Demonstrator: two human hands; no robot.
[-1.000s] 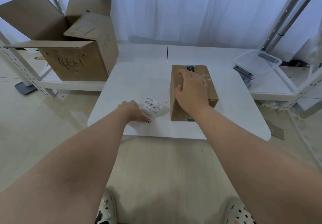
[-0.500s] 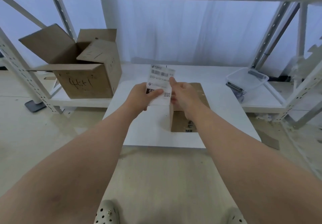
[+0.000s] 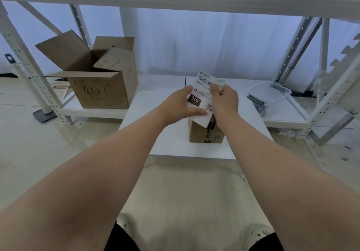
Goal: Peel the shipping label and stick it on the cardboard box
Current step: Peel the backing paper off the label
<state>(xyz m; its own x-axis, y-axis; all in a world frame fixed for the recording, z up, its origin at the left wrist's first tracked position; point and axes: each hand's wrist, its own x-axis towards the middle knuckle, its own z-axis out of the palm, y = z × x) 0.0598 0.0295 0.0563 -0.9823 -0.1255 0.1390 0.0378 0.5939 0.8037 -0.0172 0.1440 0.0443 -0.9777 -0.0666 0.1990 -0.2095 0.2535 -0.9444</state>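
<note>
So that the backing can, it seems, be peeled, your left grip [image 3: 180, 104] pinches the shipping label [image 3: 200, 96] low and your right grip [image 3: 226, 102] pinches its upper corner, with the cardboard box [image 3: 198, 133] just beneath both on the counter [image 3: 165, 141].

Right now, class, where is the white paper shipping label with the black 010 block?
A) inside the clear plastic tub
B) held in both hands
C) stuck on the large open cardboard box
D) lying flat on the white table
B: the left hand and right hand each grip an edge of the white paper shipping label.
</note>
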